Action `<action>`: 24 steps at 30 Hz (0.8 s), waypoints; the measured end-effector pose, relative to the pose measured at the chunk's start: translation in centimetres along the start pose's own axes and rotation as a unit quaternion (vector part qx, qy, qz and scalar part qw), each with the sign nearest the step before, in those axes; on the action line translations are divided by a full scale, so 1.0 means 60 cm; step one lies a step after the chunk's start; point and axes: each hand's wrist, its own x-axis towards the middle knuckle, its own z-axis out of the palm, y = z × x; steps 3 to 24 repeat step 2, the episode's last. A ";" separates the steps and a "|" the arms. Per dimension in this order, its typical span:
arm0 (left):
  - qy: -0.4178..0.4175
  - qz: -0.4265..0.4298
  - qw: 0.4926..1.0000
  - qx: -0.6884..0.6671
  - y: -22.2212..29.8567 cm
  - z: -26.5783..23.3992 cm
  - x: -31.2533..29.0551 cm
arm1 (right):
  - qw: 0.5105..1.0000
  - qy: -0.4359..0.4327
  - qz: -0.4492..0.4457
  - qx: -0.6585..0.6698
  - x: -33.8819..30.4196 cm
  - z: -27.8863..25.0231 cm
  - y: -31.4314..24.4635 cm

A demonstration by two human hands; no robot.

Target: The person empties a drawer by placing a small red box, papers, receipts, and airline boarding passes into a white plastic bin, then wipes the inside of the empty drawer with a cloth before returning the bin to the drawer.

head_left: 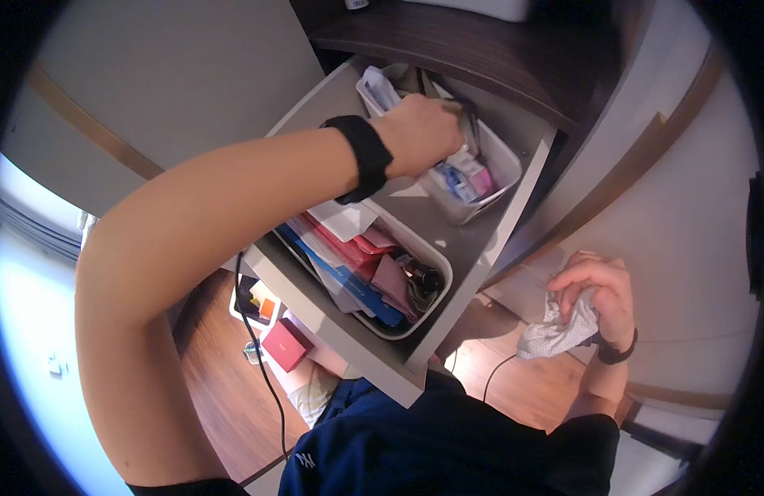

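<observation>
My left hand (419, 136), with a black band on its wrist, reaches over the pulled-out drawer (411, 198) to the back white bin (510, 165). Its fingers are closed at a dark, slim item (471, 124) whose kind I cannot make out. Small blue, white and pink packets (468, 178) lie in that bin beside the hand. Off to the right of the drawer, my right hand (595, 285) grips a crumpled white cloth (555, 333). A front white bin (440, 306) holds red, pink and blue papers or pouches (357, 256) and a small dark bottle (423, 274).
A dark brown shelf (448, 41) runs above the drawer's back. Below the drawer's left side, a red box (287, 345) and a small white container (240, 306) show near a black cable (270, 376). Wooden flooring (225, 364) lies underneath; a pale panel (654, 215) stands at right.
</observation>
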 end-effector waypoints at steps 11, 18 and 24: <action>-0.017 0.042 0.998 0.048 0.001 0.008 -0.019 | 1.000 0.004 0.004 0.002 -0.003 -0.001 -0.001; -0.017 0.042 0.998 0.048 0.001 0.008 -0.019 | 1.000 0.004 0.004 0.002 -0.003 -0.001 -0.001; -0.017 0.042 0.998 0.048 0.001 0.008 -0.019 | 1.000 0.004 0.004 0.002 -0.003 -0.001 -0.001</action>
